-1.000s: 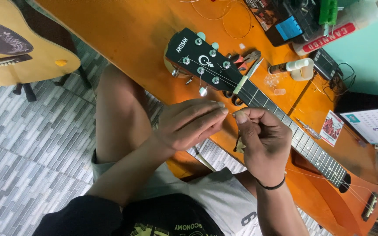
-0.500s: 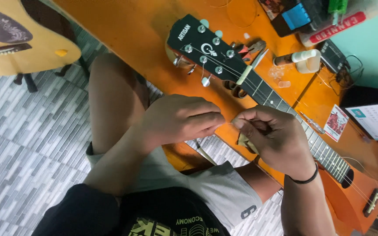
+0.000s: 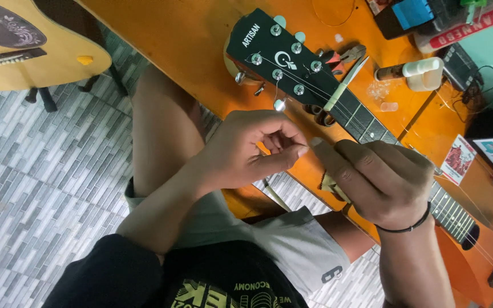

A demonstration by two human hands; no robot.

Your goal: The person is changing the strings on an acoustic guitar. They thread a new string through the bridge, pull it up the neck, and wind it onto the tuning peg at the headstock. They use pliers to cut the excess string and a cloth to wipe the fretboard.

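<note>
Guitar [image 3: 338, 102] is lying across the orange table [image 3: 189, 34]. Left hand [image 3: 252, 151] and right hand [image 3: 380, 179] are meeting fingertip to fingertip beside its neck, fingers pinching closed; whatever they are gripping is too fine to tell.

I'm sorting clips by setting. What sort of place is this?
Probably a guitar repair bench: an orange guitar lies on an orange worktable, pliers beside its headstock, and another acoustic guitar stands nearby.

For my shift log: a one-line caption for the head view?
Left hand and right hand pinch fingertips together beside an orange guitar's black headstock on an orange table.
</note>
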